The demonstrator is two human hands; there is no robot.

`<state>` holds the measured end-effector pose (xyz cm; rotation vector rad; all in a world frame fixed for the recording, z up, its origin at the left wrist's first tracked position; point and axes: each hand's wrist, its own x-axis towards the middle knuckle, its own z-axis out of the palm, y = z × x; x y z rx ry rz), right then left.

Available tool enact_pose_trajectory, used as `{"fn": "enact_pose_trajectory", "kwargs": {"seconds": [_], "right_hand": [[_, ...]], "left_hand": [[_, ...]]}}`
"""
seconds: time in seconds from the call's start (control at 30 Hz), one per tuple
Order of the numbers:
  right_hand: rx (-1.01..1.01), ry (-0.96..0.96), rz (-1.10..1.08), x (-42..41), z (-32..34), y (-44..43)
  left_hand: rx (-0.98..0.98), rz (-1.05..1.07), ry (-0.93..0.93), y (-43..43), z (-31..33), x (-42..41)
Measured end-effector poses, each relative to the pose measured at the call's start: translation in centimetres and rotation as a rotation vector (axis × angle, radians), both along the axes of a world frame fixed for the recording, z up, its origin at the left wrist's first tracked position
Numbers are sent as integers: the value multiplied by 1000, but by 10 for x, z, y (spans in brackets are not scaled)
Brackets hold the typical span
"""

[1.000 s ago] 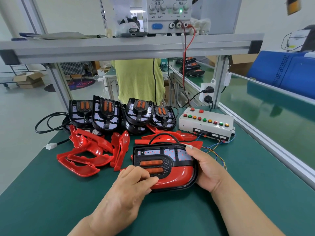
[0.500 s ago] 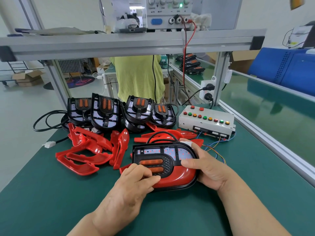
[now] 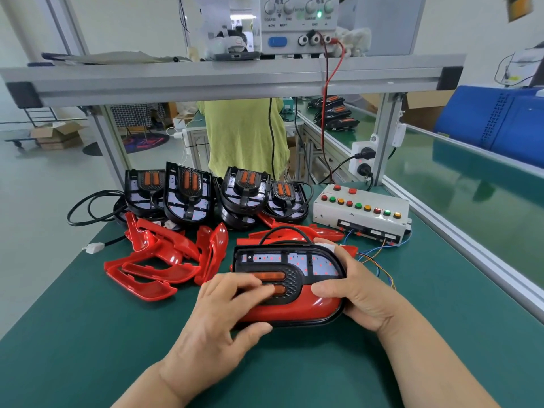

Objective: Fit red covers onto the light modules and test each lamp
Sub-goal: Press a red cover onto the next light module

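The light module (image 3: 290, 260) lies flat on the green bench mat (image 3: 88, 348) at the centre of the view, straight ahead of the person. A red cover (image 3: 294, 310) sits over its near half, from about 4 to 8 o'clock. The far half is not covered, and small red dots show on its pale board.

It looks like a light, hollow plastic shell, stiff in the black frame. The cover is glossy, so it is probably slick under the fingers and easy to scratch or crack at its clips. The safest hold seems to be on the black rim and the two ends, with pressure along the cover's edge and none on the board or the thin coloured wires (image 3: 379, 260) at 2 o'clock.

The left hand (image 3: 223, 325) grips the module's 8 o'clock end. Its fingers (image 3: 250, 287) curl over the orange strips, close together, and its thumb (image 3: 253, 329) is tucked at the near rim. The right hand (image 3: 359, 295) wraps the 3 o'clock end, its thumb (image 3: 326, 290) lying on the cover and its other fingers round the far edge.

Loose covers (image 3: 159, 260) are heaped at 9 o'clock, bare modules (image 3: 188, 189) stand at 11, and the button box (image 3: 360, 212) is at 1.
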<state>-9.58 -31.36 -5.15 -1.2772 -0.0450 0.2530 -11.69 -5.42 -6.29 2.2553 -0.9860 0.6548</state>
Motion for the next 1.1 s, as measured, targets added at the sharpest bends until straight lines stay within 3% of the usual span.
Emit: {"fn": "enact_pose_trajectory", "kwargs": {"seconds": [0.1, 0.2, 0.4, 0.63, 1.1], "right_hand": [[70, -8, -27, 2, -1, -2], [123, -35, -29, 4, 0, -5], [107, -29, -41, 5, -3, -2], [84, -13, -41, 6, -4, 1], [109, -16, -7, 7, -9, 2]], "left_hand": [[-270, 134, 160, 2, 9, 2], [-524, 263, 476, 6, 19, 7], [-413, 103, 907, 6, 15, 15], [-709, -40, 1387, 7, 15, 18], [-773, 13, 1319, 0, 8, 15]]}}
